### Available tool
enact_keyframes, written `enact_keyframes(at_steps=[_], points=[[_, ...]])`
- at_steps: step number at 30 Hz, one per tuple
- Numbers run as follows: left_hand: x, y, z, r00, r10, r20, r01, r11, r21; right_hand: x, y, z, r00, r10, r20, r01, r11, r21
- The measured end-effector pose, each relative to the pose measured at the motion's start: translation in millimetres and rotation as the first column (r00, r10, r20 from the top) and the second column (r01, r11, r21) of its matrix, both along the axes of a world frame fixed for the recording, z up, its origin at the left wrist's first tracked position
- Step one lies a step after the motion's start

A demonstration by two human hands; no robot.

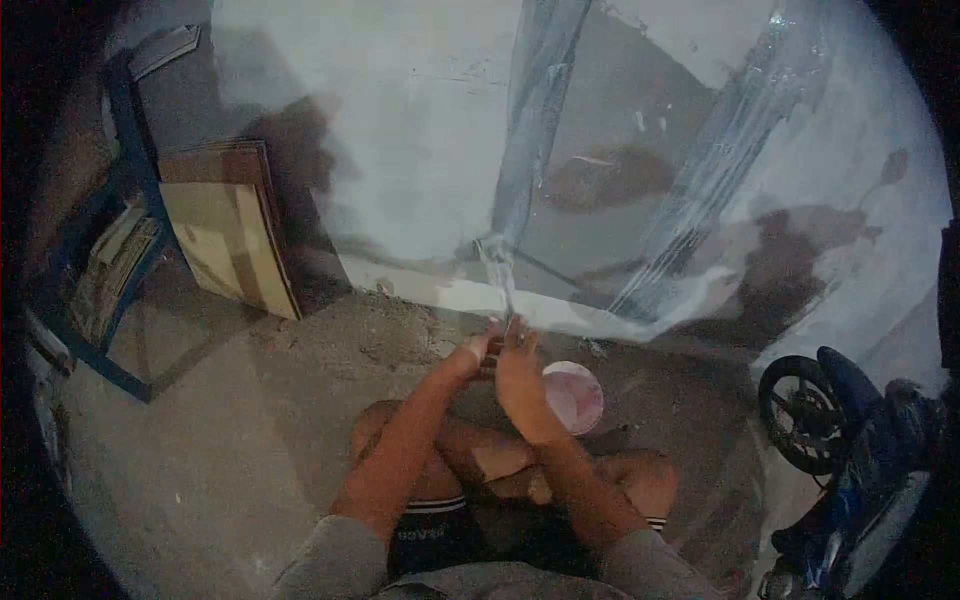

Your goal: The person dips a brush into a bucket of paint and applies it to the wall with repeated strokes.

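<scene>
My left hand [478, 352] and my right hand [515, 368] are close together in front of my crossed legs, fingers closed around the handle of a painting tool [497, 268]. Its whitish head points up and away from me, near the foot of the wall [420, 180]. Blur hides whether it is a brush or a roller. Wet-looking grey-white strips run up the wall behind it. Just right of my right forearm stands a small round bucket [588, 410], pale pinkish-white inside.
Flat boards [225, 240] lean against the wall at left, beside a blue metal frame [125, 370] with stacked material. A motorbike [840, 450] stands at right, its wheel facing the wall. Rough concrete floor [230, 430] surrounds my legs.
</scene>
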State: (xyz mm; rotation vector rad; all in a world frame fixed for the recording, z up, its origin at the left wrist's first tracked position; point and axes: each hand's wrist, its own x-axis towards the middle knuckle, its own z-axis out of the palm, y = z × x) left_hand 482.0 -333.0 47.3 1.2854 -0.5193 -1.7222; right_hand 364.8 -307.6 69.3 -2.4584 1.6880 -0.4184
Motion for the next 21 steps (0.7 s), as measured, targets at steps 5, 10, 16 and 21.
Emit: enact_keyframes(at_steps=[5, 10, 16, 21], points=[[10.6, -14.7, -95.9, 0.452, 0.183, 0.873, 0.557, 0.706, -0.437, -14.5, 25.8, -17.3, 0.959, 0.221, 0.175, -0.234, 0.971, 0.052], [2.1, 5.6, 11.2, 0.966, 0.105, 0.238, -0.023, 0.945, -0.326, -93.8, 27.4, 0.6, 0.927, 0.364, 0.089, -0.374, 0.878, 0.299], [12.9, -29.3, 56.7, 0.995, 0.015, -0.099, -0.054, 0.913, -0.405, -180.8, 14.6, -17.5, 0.974, 0.227, -0.019, -0.182, 0.824, 0.536], [5.1, -36.8, -39.7, 0.983, 0.174, 0.065, -0.154, 0.959, -0.239, -198.0, 12.8, -39.3, 0.970, 0.240, 0.039, -0.216, 0.773, 0.597]])
